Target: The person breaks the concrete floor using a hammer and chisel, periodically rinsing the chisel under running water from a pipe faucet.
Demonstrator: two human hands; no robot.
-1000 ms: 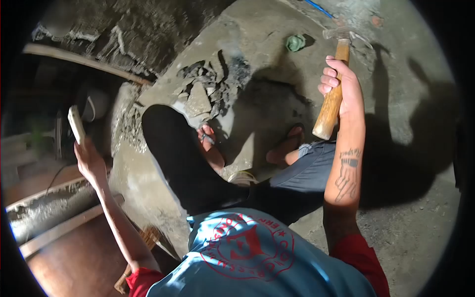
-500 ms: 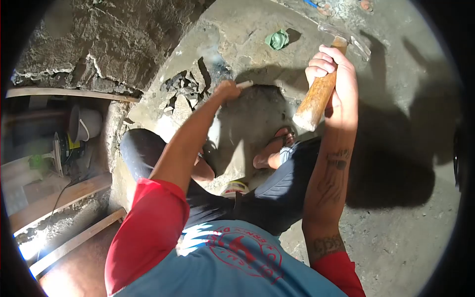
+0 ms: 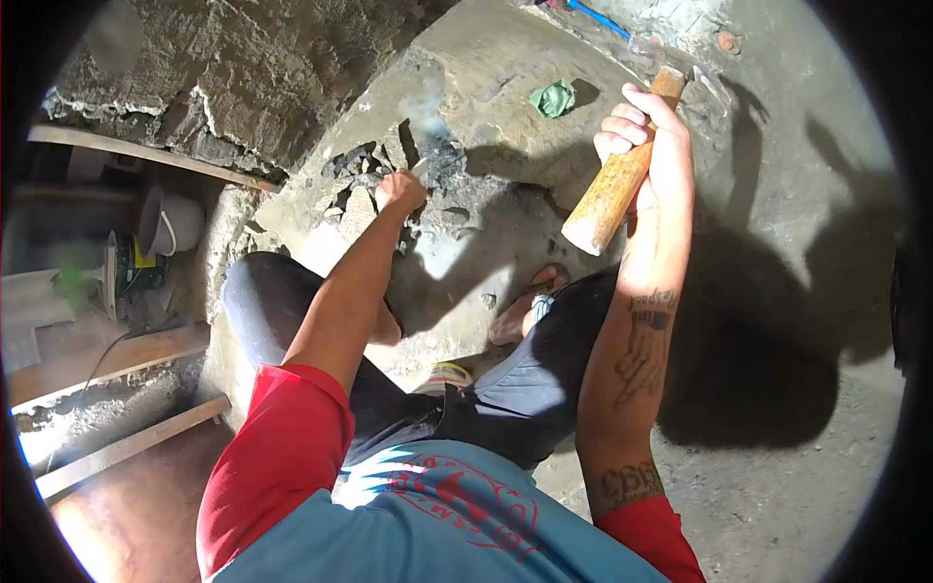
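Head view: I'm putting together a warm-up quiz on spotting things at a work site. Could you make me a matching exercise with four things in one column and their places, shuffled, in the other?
Things
1. hammer
2. left hand
3. crumpled green thing
4. bucket

Places
A. at the broken chunks
B. at the left of the picture, below the wooden strip
C. in the grip of the right hand
D. lying on the floor, near the top of the picture

Pairs: 1-C, 2-A, 3-D, 4-B
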